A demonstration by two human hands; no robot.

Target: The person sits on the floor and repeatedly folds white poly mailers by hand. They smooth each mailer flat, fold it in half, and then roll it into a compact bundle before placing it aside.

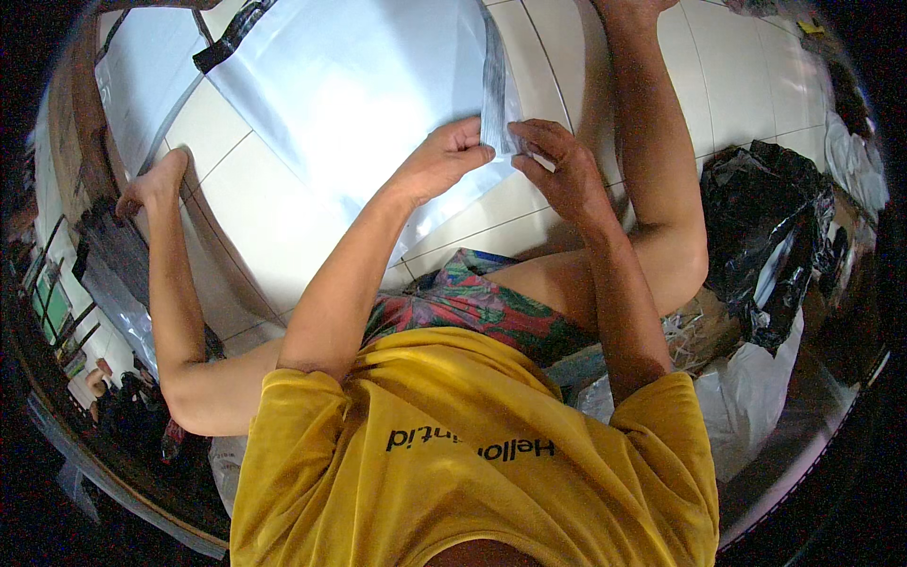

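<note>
A large white plastic sheet (pixel 359 85), perhaps a bag, lies over the floor tiles in front of me. A grey, streaked band (pixel 493 80) runs along its right edge, with a clear film margin (pixel 514 104) beside it. My left hand (pixel 444 159) pinches the lower end of the grey band between thumb and fingers. Close by on the right, my right hand (pixel 559 165) has its thumb and fingertips closed at the clear film's edge. Both hands are just apart, above the sheet's lower right corner.
Another pale plastic sheet (pixel 146 80) with dark edging lies at the far left. Crumpled black plastic (pixel 765 217) and white plastic (pixel 756 387) are heaped at my right. My bare legs flank the sheet on the tiled floor (pixel 241 227). Grey plastic (pixel 118 255) lies beyond my left leg.
</note>
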